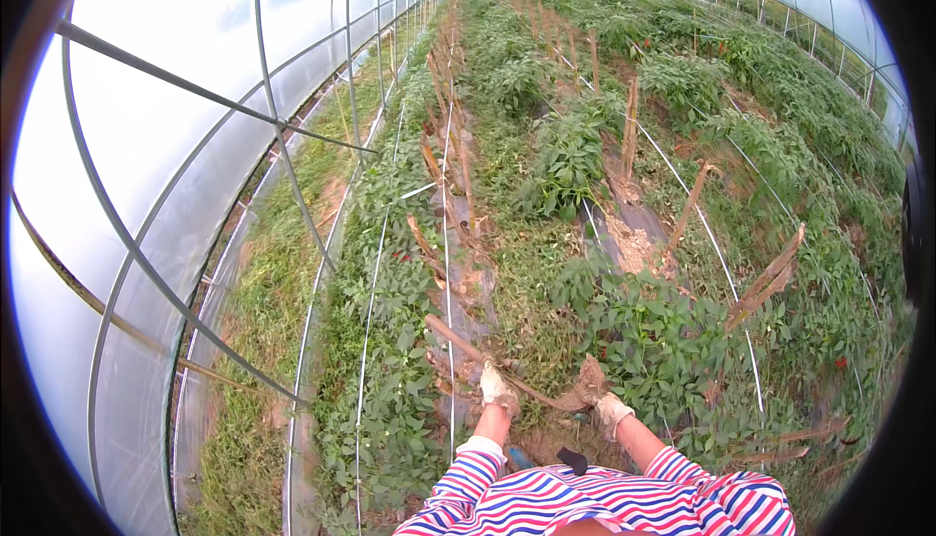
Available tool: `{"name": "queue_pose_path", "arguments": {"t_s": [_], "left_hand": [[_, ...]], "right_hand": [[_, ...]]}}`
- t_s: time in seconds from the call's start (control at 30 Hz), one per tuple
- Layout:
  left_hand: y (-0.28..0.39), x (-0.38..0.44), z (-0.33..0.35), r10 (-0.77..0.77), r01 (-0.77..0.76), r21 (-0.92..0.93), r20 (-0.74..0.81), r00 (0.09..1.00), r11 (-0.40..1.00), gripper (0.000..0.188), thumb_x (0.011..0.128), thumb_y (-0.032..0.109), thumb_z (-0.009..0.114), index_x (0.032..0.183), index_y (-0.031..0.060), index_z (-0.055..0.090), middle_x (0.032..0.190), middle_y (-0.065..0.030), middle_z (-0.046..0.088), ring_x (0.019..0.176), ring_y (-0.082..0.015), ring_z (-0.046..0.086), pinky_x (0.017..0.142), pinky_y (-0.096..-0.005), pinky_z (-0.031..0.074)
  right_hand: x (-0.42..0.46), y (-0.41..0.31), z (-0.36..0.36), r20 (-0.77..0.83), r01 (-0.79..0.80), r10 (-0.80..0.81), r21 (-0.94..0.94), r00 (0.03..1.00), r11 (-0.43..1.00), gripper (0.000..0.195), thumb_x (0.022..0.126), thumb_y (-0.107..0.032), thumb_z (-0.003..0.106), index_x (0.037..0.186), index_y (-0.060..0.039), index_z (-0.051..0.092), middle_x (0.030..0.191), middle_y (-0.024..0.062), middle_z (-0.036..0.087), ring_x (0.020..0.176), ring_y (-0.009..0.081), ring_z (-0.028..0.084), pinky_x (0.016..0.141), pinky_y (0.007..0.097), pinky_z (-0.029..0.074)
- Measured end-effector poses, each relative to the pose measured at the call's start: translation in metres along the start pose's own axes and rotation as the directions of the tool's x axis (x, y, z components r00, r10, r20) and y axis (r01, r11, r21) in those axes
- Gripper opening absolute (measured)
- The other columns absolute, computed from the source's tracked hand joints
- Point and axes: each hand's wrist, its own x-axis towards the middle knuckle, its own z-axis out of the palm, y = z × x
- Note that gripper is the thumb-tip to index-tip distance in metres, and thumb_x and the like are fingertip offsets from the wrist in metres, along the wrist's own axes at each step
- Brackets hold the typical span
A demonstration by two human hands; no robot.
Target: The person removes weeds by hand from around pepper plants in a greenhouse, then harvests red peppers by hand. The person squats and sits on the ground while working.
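My left hand (498, 390), in a soiled pale glove, is closed around a long-handled tool (457, 337). Its wooden handle slants up to the left, and a thin curved part runs from the hand toward the right. A brown, soil-caked piece (591, 376) meets the curved part's far end; whether it belongs to the tool I cannot tell. Against that piece is my right hand (611, 413), also gloved, with its fingers partly hidden. Both hands are low in front of my striped shirt, over a grassy path (537, 302) between planted rows.
Leafy pepper plants (651, 331) crowd the right, with a few red fruits. Split wooden stakes (768, 280) lean among them. White strings (448, 243) run along the rows. At left, metal hoops (139, 251) carry the plastic greenhouse wall (197, 192).
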Motion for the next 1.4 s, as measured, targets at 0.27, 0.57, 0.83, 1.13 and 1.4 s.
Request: {"name": "queue_pose_path", "arguments": {"t_s": [0.27,0.57,0.83,1.13,1.4], "left_hand": [[0.029,-0.009,0.008,0.283,-0.280,0.159,0.006,0.959,0.947,0.029,0.099,0.038,0.043,0.081,0.0162,0.046,0.061,0.0024,0.037,0.050,-0.0143,0.041,0.045,-0.0301,0.037],[0.063,-0.036,0.065,0.226,-0.227,0.018,0.056,0.973,0.974,0.026,0.097,0.042,0.043,0.089,0.0188,0.051,0.075,0.0008,0.053,0.050,-0.0154,0.038,0.043,-0.0313,0.032],[0.067,-0.038,0.047,0.199,-0.197,-0.077,0.010,0.980,0.977,0.028,0.099,0.042,0.040,0.094,0.0166,0.049,0.064,0.0034,0.041,0.049,-0.0135,0.033,0.043,-0.0282,0.025],[0.040,0.006,-0.017,0.480,-0.489,0.357,0.118,0.869,0.796,0.022,0.098,0.032,0.049,0.108,0.0134,0.053,0.079,-0.0016,0.054,0.064,-0.0156,0.053,0.053,-0.0323,0.044],[0.059,-0.004,-0.026,0.566,-0.584,0.190,0.143,0.812,0.789,0.013,0.097,0.025,0.051,0.096,0.0126,0.055,0.068,0.0000,0.053,0.050,-0.0153,0.046,0.043,-0.0312,0.036]], "right_hand": [[0.028,0.002,-0.039,0.270,-0.143,0.273,0.901,0.923,-0.409,0.074,0.090,-0.008,0.062,0.148,-0.0103,0.017,0.140,0.0104,0.047,0.121,0.0239,0.052,0.098,0.0341,0.045],[0.057,0.016,-0.082,-0.140,0.061,0.474,0.982,0.869,0.180,0.097,0.081,-0.013,0.073,0.151,-0.0059,0.006,0.145,0.0200,0.038,0.129,0.0250,0.044,0.106,0.0353,0.038],[0.061,-0.009,-0.055,-0.145,0.176,0.461,0.984,0.876,-0.026,0.062,0.094,-0.019,0.054,0.144,0.0018,0.023,0.134,0.0196,0.051,0.117,0.0258,0.055,0.097,0.0324,0.046],[0.045,-0.015,-0.051,-0.036,-0.010,0.615,0.997,0.788,0.072,0.038,0.089,-0.011,0.060,0.122,0.0082,0.053,0.111,0.0171,0.065,0.097,0.0244,0.063,0.083,0.0337,0.051],[0.095,0.007,-0.044,0.117,-0.516,0.588,0.634,0.800,0.577,0.038,0.082,-0.026,0.065,0.110,0.0008,0.064,0.100,0.0176,0.067,0.097,0.0331,0.062,0.085,0.0376,0.049]]}}
